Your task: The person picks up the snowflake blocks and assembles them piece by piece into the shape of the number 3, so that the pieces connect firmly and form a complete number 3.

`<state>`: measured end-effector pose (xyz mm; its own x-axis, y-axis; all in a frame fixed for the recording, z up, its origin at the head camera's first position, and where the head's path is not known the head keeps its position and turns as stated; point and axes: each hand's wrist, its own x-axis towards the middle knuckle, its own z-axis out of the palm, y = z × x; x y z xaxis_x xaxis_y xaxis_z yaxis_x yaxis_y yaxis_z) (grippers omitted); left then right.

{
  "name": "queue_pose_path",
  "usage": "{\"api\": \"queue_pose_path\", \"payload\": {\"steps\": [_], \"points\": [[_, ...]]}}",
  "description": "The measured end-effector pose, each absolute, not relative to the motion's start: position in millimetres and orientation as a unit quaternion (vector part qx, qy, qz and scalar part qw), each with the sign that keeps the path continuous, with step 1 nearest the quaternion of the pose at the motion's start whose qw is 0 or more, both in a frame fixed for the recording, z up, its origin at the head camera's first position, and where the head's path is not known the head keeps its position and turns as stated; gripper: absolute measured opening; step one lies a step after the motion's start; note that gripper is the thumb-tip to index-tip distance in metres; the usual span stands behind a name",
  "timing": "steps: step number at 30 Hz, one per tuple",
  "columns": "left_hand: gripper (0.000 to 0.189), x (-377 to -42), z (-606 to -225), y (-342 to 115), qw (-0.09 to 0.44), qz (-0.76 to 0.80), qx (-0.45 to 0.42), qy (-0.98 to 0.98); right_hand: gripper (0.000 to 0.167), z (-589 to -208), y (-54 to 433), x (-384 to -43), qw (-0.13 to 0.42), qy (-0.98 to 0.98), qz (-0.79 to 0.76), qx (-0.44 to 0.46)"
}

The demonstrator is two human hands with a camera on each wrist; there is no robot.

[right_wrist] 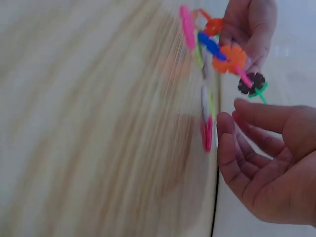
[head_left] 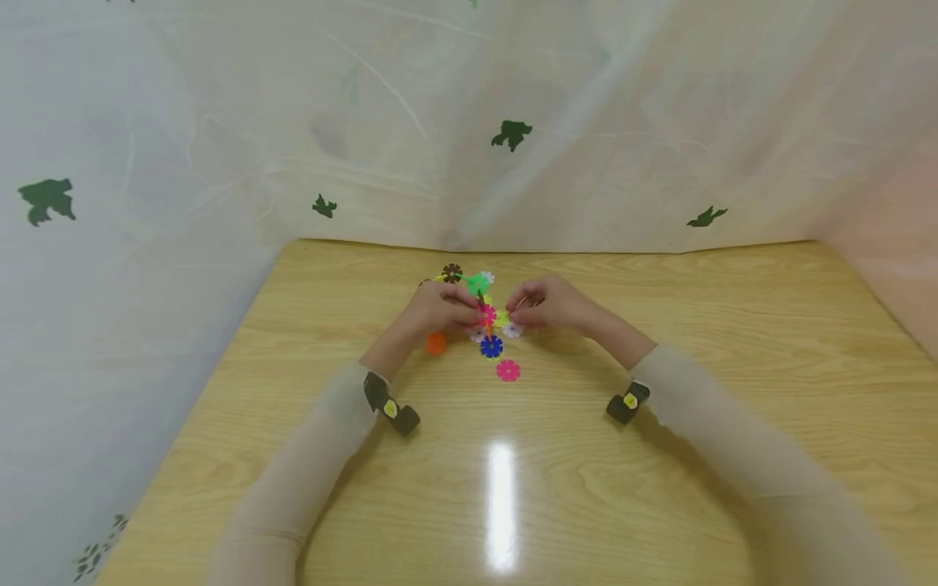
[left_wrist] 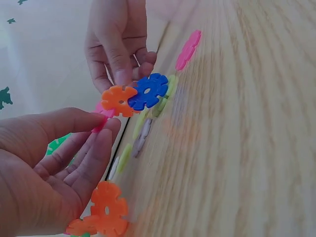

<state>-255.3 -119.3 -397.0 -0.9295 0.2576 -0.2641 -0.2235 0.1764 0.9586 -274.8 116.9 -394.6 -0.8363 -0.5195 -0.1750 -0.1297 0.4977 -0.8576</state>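
Observation:
My left hand (head_left: pixel 442 308) pinches a pink notched snowflake disc (left_wrist: pixel 104 114) between thumb and fingertips. Joined to that disc is an orange disc (left_wrist: pixel 116 100), and a blue disc (left_wrist: pixel 149 92) slots into the orange one. A brown disc (right_wrist: pixel 251 83) and a green disc (right_wrist: pixel 260 92) show beyond the pink one in the right wrist view. My right hand (right_wrist: pixel 276 163) hovers just right of this chain, its fingers loosely bent and nothing visible between thumb and forefinger. Parts of the chain are hidden behind my left fingers.
On the wooden table (head_left: pixel 586 505) lie a loose pink disc (head_left: pixel 509 371), a white disc (head_left: pixel 512 330) and several yellowish ones. Orange discs (left_wrist: pixel 109 210) sit beside my left hand. Another brown disc (head_left: pixel 452 273) stands farther back. A pale curtain (head_left: pixel 410 163) borders the table's far edge.

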Motion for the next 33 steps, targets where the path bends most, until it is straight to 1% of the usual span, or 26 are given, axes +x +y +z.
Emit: {"api": "queue_pose_path", "payload": {"steps": [5, 10, 14, 19, 24, 29, 33], "points": [[0.022, -258, -398, -120, 0.187, 0.624, 0.018, 0.758, 0.016, -394, 126, -283, 0.165, 0.866, -0.376, -0.286], [0.022, -260, -398, -118, 0.184, 0.603, 0.011, 0.776, 0.017, -392, 126, -286, 0.143, 0.877, -0.33, -0.32], [0.02, -260, -397, -117, 0.182, 0.601, 0.008, 0.778, 0.021, -391, 125, -287, 0.138, 0.881, -0.302, -0.336], [0.022, -257, -396, -115, 0.185, 0.6, 0.016, 0.778, 0.016, -392, 125, -289, 0.14, 0.884, -0.31, -0.32], [0.02, -258, -394, -113, 0.194, 0.596, 0.021, 0.779, 0.008, -393, 127, -293, 0.143, 0.871, -0.374, -0.283], [0.019, -261, -392, -112, 0.205, 0.598, 0.023, 0.775, 0.016, -392, 123, -292, 0.141, 0.833, -0.481, -0.234], [0.019, -262, -391, -111, 0.211, 0.597, 0.024, 0.773, 0.015, -394, 117, -289, 0.128, 0.803, -0.534, -0.233]]}}
